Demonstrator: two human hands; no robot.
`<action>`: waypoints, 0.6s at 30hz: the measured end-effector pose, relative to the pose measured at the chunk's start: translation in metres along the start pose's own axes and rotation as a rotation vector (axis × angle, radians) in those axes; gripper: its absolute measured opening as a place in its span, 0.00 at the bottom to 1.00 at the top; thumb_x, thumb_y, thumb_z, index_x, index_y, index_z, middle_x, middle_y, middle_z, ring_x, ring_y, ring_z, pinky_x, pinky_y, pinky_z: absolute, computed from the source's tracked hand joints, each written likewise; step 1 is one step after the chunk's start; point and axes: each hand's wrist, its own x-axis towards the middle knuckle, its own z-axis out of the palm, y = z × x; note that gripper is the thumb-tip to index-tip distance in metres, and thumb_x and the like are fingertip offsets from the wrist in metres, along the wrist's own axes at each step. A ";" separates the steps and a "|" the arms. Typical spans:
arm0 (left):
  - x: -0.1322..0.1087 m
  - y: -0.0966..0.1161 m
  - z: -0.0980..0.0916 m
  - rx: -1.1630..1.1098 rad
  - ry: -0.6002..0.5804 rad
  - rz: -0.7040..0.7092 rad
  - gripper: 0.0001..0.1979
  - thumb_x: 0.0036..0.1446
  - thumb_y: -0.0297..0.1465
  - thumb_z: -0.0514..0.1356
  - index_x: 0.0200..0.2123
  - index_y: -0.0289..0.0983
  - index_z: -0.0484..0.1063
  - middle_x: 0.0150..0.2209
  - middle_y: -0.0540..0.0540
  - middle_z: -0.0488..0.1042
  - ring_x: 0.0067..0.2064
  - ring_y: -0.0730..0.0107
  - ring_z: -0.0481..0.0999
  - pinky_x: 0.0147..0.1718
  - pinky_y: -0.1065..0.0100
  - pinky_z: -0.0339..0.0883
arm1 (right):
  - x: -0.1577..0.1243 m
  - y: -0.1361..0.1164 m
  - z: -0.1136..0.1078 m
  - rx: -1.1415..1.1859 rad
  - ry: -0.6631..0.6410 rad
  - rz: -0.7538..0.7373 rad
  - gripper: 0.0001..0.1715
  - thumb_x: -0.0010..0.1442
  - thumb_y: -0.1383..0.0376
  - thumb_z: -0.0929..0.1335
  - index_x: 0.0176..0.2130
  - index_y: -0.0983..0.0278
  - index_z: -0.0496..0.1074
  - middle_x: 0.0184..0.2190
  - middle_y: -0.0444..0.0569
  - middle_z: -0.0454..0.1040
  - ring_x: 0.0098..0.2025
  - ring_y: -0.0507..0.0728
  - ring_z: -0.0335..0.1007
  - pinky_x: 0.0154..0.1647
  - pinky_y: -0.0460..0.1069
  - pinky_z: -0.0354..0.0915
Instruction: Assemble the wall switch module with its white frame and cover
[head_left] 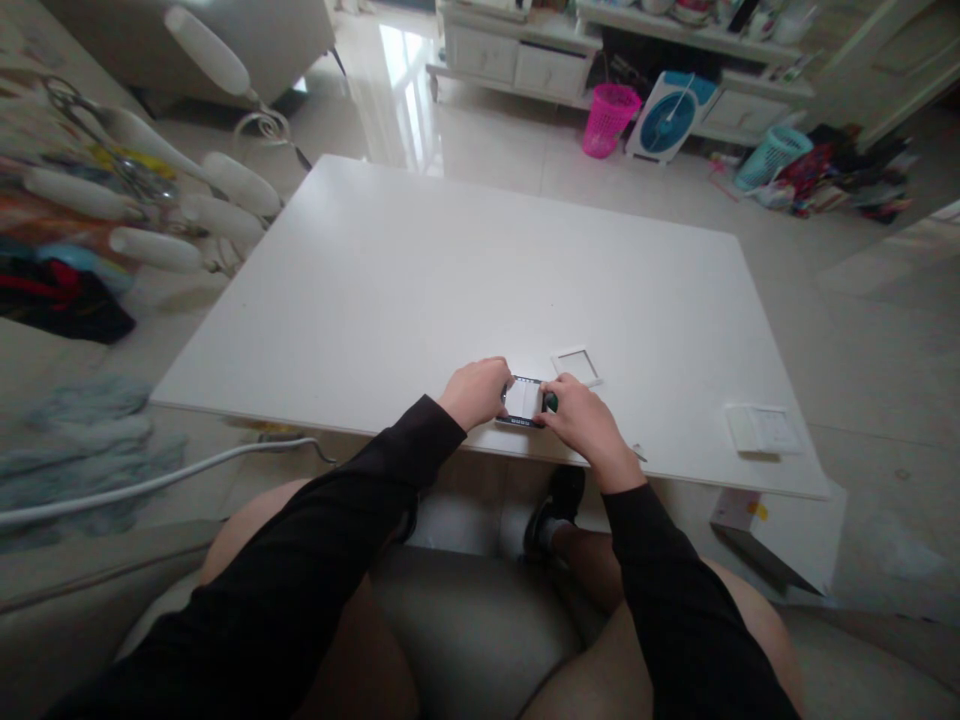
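Near the front edge of the white table, a wall switch with white rockers and a dark frame is between my two hands. My left hand grips its left side, fingers curled over the edge. On the opposite side, my right hand is closed on the switch's right edge. A small dark green thing shows by the right fingers; its kind is unclear. Just beyond that hand lies a thin white square frame with an open middle. A small thin object sits by my right wrist.
White switch panels lie at the table's right end. An open white box is below that corner. A lamp with white arms stands left of the table. A pink basket and a blue fan are across the floor.
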 end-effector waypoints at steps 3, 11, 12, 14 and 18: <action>-0.001 0.001 0.000 0.024 0.014 0.010 0.17 0.48 0.29 0.75 0.44 0.39 0.81 0.52 0.43 0.80 0.52 0.54 0.81 0.49 0.61 0.73 | 0.001 0.002 0.001 0.003 -0.018 -0.010 0.16 0.59 0.61 0.76 0.48 0.57 0.79 0.51 0.49 0.74 0.43 0.57 0.74 0.36 0.49 0.59; 0.000 -0.002 0.001 0.011 -0.001 0.039 0.14 0.49 0.29 0.74 0.41 0.40 0.81 0.53 0.45 0.79 0.50 0.55 0.81 0.46 0.61 0.73 | 0.003 0.003 0.003 0.007 -0.015 0.014 0.17 0.59 0.60 0.77 0.48 0.57 0.79 0.50 0.48 0.75 0.43 0.58 0.74 0.37 0.49 0.59; 0.000 -0.003 0.001 0.003 -0.007 0.044 0.15 0.49 0.29 0.74 0.42 0.40 0.81 0.53 0.45 0.79 0.50 0.55 0.81 0.46 0.62 0.72 | 0.002 0.002 0.003 0.007 -0.007 0.018 0.17 0.58 0.60 0.77 0.48 0.57 0.79 0.49 0.48 0.75 0.43 0.58 0.74 0.37 0.49 0.59; 0.001 -0.005 0.002 -0.018 -0.022 0.047 0.17 0.49 0.30 0.74 0.43 0.40 0.81 0.54 0.46 0.78 0.50 0.56 0.81 0.46 0.62 0.72 | 0.002 0.002 0.002 0.006 0.006 0.019 0.17 0.58 0.60 0.77 0.48 0.57 0.79 0.49 0.48 0.76 0.43 0.58 0.74 0.37 0.50 0.59; 0.002 -0.006 0.002 -0.023 -0.031 0.045 0.16 0.49 0.30 0.74 0.43 0.40 0.81 0.54 0.45 0.78 0.49 0.55 0.81 0.46 0.61 0.72 | 0.000 0.000 0.002 -0.004 0.014 0.019 0.18 0.58 0.60 0.77 0.48 0.57 0.79 0.49 0.49 0.76 0.44 0.59 0.75 0.37 0.50 0.59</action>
